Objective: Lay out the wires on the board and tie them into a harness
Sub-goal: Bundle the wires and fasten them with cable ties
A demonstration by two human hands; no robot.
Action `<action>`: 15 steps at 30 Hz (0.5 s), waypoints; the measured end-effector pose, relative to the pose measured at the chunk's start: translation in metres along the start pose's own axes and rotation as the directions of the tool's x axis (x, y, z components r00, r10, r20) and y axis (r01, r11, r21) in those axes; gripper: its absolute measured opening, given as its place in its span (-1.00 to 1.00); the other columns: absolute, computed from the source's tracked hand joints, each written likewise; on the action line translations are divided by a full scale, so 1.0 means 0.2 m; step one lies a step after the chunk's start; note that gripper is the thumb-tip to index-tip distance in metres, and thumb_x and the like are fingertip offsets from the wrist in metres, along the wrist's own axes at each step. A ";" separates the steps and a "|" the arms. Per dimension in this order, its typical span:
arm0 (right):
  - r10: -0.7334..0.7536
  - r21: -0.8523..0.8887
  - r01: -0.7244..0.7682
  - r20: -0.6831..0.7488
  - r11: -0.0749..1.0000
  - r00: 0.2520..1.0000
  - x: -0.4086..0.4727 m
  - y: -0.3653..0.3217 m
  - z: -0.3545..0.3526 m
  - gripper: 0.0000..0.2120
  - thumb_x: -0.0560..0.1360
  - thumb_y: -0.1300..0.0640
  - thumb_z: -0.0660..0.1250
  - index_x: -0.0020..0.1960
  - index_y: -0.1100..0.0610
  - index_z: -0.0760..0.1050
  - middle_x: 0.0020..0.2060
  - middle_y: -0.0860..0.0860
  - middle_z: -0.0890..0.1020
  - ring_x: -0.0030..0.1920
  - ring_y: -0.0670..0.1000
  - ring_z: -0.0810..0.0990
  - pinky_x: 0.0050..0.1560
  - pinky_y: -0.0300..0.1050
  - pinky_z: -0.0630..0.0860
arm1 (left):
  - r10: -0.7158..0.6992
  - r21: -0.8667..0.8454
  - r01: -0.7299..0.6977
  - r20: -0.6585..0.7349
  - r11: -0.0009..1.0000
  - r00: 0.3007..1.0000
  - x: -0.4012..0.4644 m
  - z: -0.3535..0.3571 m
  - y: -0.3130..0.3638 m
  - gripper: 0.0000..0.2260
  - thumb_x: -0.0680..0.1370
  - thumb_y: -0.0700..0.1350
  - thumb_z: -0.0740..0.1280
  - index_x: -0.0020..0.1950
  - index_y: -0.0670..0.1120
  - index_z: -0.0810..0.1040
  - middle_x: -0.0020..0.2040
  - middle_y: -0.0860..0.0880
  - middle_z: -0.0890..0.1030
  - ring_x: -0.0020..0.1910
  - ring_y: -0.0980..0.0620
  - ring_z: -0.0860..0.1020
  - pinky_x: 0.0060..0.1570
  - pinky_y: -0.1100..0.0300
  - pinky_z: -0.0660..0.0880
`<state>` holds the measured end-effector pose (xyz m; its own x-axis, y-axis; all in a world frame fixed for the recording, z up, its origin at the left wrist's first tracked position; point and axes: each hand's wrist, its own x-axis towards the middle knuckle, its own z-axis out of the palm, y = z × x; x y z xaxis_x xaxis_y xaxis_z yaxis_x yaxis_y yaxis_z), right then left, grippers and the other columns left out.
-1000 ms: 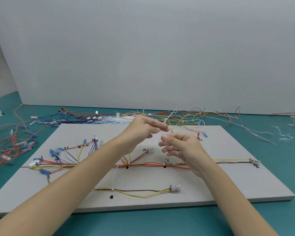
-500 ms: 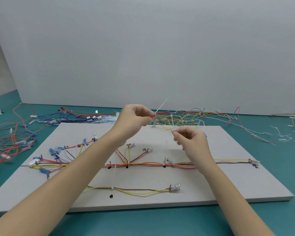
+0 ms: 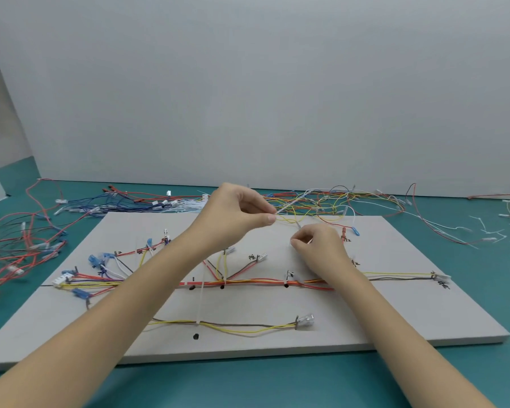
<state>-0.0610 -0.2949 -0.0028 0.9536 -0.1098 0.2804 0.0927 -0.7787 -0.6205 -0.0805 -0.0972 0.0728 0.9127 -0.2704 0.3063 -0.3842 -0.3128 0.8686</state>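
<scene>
Above the grey board (image 3: 395,290) on the teal tabletop (image 3: 277,384), the left hand (image 3: 236,216) pinches a white cable tie (image 3: 287,205) between thumb and forefinger. The right hand (image 3: 318,245) hovers lower with its fingers (image 3: 296,241) curled close together; whether they hold anything I cannot tell. The main wire bundle (image 3: 248,281) lies across the board's middle, with loose wires (image 3: 321,201) heaped behind.

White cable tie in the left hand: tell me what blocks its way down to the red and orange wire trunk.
Only the right hand hovers nearby; the white cable tie has open board below it to the trunk.
</scene>
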 end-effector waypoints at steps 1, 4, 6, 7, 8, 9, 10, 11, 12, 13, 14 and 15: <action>0.004 -0.016 -0.003 0.024 1.000 1.000 0.00 0.00 0.02 -0.88 0.47 0.18 0.37 -0.19 0.09 0.67 -0.25 -0.04 0.66 -0.16 -0.01 0.57 -0.14 -0.16 0.44 | 0.013 0.019 -0.013 0.005 1.000 1.000 -0.01 0.01 0.00 -0.97 0.43 -0.22 0.51 -0.16 -0.11 0.70 -0.29 0.01 0.70 -0.30 0.20 0.64 -0.34 0.42 0.47; 0.020 0.049 -0.018 -0.037 0.999 0.999 -0.02 -0.02 0.03 -0.85 0.51 0.18 0.34 -0.08 0.14 0.69 -0.13 0.02 0.69 -0.06 0.01 0.57 0.01 -0.11 0.48 | 0.039 0.048 -0.040 0.016 0.998 0.999 -0.02 0.03 -0.02 -0.96 0.45 -0.24 0.48 -0.18 -0.11 0.69 -0.29 -0.03 0.70 -0.27 0.14 0.65 -0.20 0.31 0.57; 0.074 0.381 -0.041 -0.074 0.924 0.994 -0.04 -0.06 -0.02 -0.80 0.51 0.29 0.28 -0.07 0.13 0.68 -0.13 0.02 0.69 -0.08 -0.04 0.59 -0.02 -0.19 0.50 | 0.034 0.059 -0.035 0.006 0.998 0.999 -0.03 0.05 -0.03 -0.96 0.46 -0.25 0.47 -0.18 -0.13 0.68 -0.29 -0.04 0.69 -0.29 0.15 0.64 -0.20 0.31 0.56; 0.083 0.564 -0.067 -0.004 0.823 0.997 -0.05 -0.08 -0.05 -0.77 0.50 0.32 0.27 -0.08 0.12 0.68 -0.14 0.03 0.70 -0.10 -0.05 0.60 -0.08 -0.23 0.51 | 0.024 0.071 -0.024 0.002 0.997 1.000 -0.04 0.05 -0.04 -0.97 0.46 -0.24 0.46 -0.17 -0.14 0.68 -0.30 -0.04 0.69 -0.30 0.17 0.63 -0.22 0.33 0.55; 0.038 0.710 -0.106 0.111 0.696 0.993 -0.06 -0.10 -0.09 -0.79 0.50 0.32 0.29 -0.07 0.13 0.68 -0.12 0.05 0.71 -0.12 -0.05 0.61 -0.11 -0.22 0.52 | 0.012 0.087 -0.012 0.005 0.996 1.000 -0.04 0.06 -0.04 -0.97 0.47 -0.22 0.46 -0.16 -0.14 0.68 -0.31 -0.03 0.69 -0.33 0.19 0.61 -0.27 0.35 0.52; -0.040 0.800 -0.158 0.221 0.579 0.975 -0.07 -0.12 -0.13 -0.83 0.50 0.28 0.32 -0.03 0.15 0.68 -0.09 0.08 0.71 -0.13 -0.04 0.62 -0.13 -0.19 0.54 | -0.001 0.103 0.000 0.014 0.995 1.000 -0.05 0.06 -0.05 -0.97 0.49 -0.20 0.45 -0.16 -0.13 0.67 -0.32 -0.02 0.69 -0.37 0.21 0.58 -0.32 0.36 0.48; -0.117 0.842 -0.193 0.287 0.503 0.951 -0.09 -0.12 -0.16 -0.85 0.49 0.22 0.37 0.01 0.18 0.68 -0.06 0.11 0.70 -0.13 -0.03 0.63 -0.13 -0.18 0.56 | -0.016 0.107 0.012 0.029 0.994 0.999 -0.05 0.07 -0.05 -0.95 0.49 -0.18 0.44 -0.16 -0.13 0.67 -0.33 -0.02 0.69 -0.39 0.22 0.56 -0.35 0.34 0.45; -0.170 0.860 -0.207 0.317 0.466 0.933 -0.11 -0.13 -0.18 -0.81 0.46 0.16 0.40 0.03 0.20 0.67 -0.05 0.12 0.69 -0.14 -0.02 0.64 -0.13 -0.19 0.57 | -0.031 0.097 0.027 0.044 0.995 0.999 -0.05 0.08 -0.05 -0.95 0.50 -0.17 0.44 -0.16 -0.12 0.66 -0.34 -0.02 0.68 -0.41 0.22 0.54 -0.37 0.32 0.44; -0.190 0.866 -0.207 0.322 0.455 0.927 -0.12 -0.13 -0.18 -0.77 0.43 0.12 0.41 0.02 0.21 0.68 -0.06 0.12 0.69 -0.17 -0.03 0.64 -0.14 -0.21 0.58 | -0.044 0.079 0.040 0.055 0.996 0.998 -0.05 0.09 -0.06 -0.95 0.50 -0.17 0.44 -0.15 -0.12 0.66 -0.34 -0.03 0.69 -0.42 0.22 0.53 -0.37 0.31 0.43; -0.182 0.868 -0.195 0.305 0.457 0.935 -0.12 -0.13 -0.18 -0.77 0.40 0.11 0.42 -0.01 0.21 0.69 -0.09 0.12 0.70 -0.20 -0.03 0.64 -0.16 -0.23 0.58 | -0.054 0.064 0.050 0.062 0.997 0.997 -0.05 0.09 -0.06 -0.95 0.50 -0.17 0.44 -0.15 -0.11 0.65 -0.33 -0.03 0.69 -0.42 0.22 0.53 -0.38 0.32 0.44; -0.162 0.868 -0.181 0.283 0.462 0.945 -0.12 -0.12 -0.18 -0.77 0.39 0.10 0.41 -0.04 0.20 0.69 -0.11 0.12 0.70 -0.22 -0.03 0.64 -0.18 -0.24 0.58 | -0.063 0.051 0.059 0.069 0.997 0.996 -0.05 0.10 -0.05 -0.96 0.50 -0.17 0.44 -0.15 -0.12 0.66 -0.33 -0.03 0.69 -0.42 0.24 0.54 -0.38 0.35 0.44; -0.145 0.867 -0.165 0.261 0.471 0.954 -0.12 -0.12 -0.18 -0.77 0.38 0.08 0.41 -0.05 0.20 0.69 -0.12 0.12 0.70 -0.23 -0.02 0.64 -0.20 -0.24 0.58 | -0.072 0.039 0.069 0.076 0.997 0.995 -0.06 0.11 -0.06 -0.95 0.50 -0.17 0.44 -0.15 -0.11 0.66 -0.32 -0.03 0.69 -0.42 0.26 0.54 -0.39 0.39 0.43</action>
<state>-0.0971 -0.2958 0.0307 0.9714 0.1695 0.1664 0.1341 0.1866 -0.9732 -0.0896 -0.1102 0.0512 0.9247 -0.3157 0.2128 -0.3256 -0.3661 0.8718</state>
